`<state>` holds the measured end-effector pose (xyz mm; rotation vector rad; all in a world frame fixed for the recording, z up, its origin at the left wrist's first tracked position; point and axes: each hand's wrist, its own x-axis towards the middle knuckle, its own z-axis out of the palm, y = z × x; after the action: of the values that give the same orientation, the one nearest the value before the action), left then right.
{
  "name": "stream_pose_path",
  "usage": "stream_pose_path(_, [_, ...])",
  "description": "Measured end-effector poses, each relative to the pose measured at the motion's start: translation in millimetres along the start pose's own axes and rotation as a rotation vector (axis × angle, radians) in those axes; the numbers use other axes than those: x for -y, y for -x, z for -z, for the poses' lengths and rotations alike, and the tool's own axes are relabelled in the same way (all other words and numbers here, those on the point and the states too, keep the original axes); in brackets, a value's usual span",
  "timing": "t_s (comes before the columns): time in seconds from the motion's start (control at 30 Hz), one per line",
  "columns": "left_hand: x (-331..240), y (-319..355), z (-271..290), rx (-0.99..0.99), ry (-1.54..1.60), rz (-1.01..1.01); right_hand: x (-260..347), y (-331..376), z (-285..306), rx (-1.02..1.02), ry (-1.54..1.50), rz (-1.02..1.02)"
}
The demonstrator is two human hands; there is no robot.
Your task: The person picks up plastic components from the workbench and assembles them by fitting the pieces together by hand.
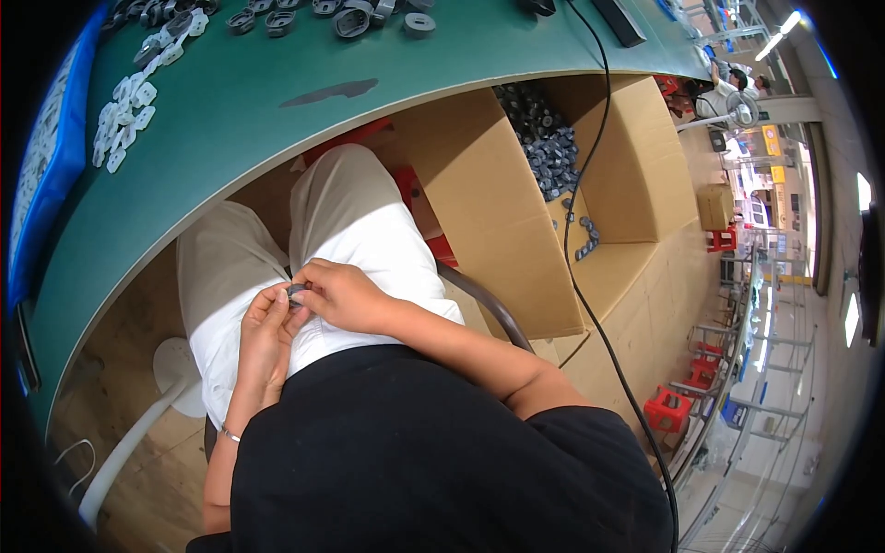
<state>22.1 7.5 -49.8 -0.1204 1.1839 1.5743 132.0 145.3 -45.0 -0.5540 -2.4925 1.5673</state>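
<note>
Above my lap, my left hand and my right hand meet around a small dark grey plastic part. Fingers of both hands pinch it, so much of its shape is hidden. On the green table in front of me lie several grey rounded plastic parts near the far edge. Left of them, a loose strip of small white plastic pieces runs down the tabletop.
At the far left stands a blue tray of pale pieces. An open cardboard box beside my right leg holds many grey and black parts. A black cable hangs across it. Red stools stand further right.
</note>
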Motion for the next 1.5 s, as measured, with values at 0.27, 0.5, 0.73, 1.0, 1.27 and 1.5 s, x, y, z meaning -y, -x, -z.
stream_pose_path(0.27, [2,-3,4,0.003,0.101,0.023,-2,-2,6,0.101,-0.336,-0.169])
stream_pose_path(0.5, [-2,1,2,-0.020,0.054,0.023,-19,-4,-10,0.068,-0.401,-0.228])
stream_pose_path(0.73, [-8,3,-8,0.014,0.207,0.109,-6,1,9,0.135,-0.727,-0.409])
stream_pose_path(1.0, [-3,1,5,0.010,0.220,0.097,-5,-4,2,0.173,-0.644,-0.425])
stream_pose_path(1.27, [-2,-1,4,-0.007,0.184,0.101,-6,-9,-5,0.124,-0.546,-0.419])
stream_pose_path(1.5, [0,-1,4,0.024,0.138,0.088,12,-10,-8,0.003,-0.221,-0.278])
